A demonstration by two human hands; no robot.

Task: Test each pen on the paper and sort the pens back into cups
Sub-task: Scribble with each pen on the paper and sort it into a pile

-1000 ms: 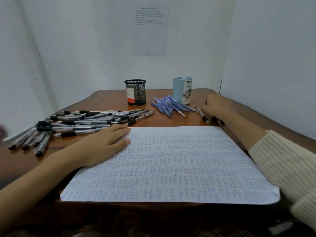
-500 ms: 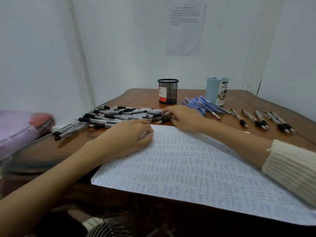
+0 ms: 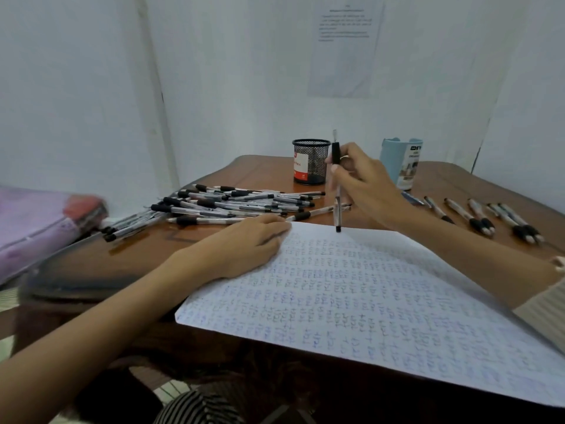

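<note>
One pen (image 3: pixel 337 191) out of pile (image 3: pixel 238 203), mid-frame: right hand (image 3: pixel 363 182) pinches it upright over paper's (image 3: pixel 367 301) top edge. Black grip end is up, so tip seems to point away from sheet. Left hand (image 3: pixel 244 246) flat, fingers together, pressing paper's upper left corner. Step: testing. Next: flip pen tip-down, scribble, then sort into mesh cup (image 3: pixel 311 162) or blue cup (image 3: pixel 400 163). Half second earlier right hand low at pile's edge; now raised with pen. Left hand unmoved.

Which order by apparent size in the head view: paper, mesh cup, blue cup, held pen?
1. paper, by far.
2-3. blue cup and mesh cup: near alike, blue partly behind the right hand; unranked.
4. held pen: longer than either cup, but thinnest.
</note>
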